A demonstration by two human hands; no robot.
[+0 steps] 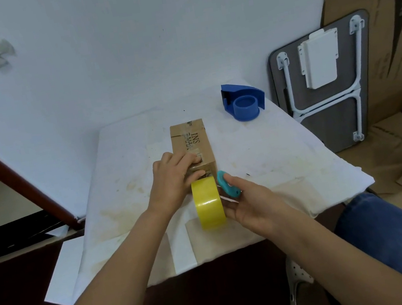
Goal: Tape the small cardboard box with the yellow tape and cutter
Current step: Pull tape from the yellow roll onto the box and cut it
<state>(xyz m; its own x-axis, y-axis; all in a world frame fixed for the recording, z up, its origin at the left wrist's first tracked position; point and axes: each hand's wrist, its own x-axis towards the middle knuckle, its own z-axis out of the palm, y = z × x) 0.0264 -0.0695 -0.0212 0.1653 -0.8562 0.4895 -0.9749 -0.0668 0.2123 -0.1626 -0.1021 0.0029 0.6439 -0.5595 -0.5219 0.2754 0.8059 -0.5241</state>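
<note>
A small cardboard box (190,142) lies lengthwise in the middle of the white-covered table (288,153). My left hand (172,177) rests on the box's near end, fingers pressed flat on its top and front. The yellow tape roll (209,206) stands on edge just in front of the box. My right hand (249,198) holds the roll from its right side and also grips a small teal cutter (227,184) between thumb and fingers, right beside the box's near corner.
A blue tape dispenser (243,100) sits at the table's far right corner. A folded grey table (327,81) and flattened cardboard (389,38) lean on the wall to the right. A dark red rail (10,175) runs along the left.
</note>
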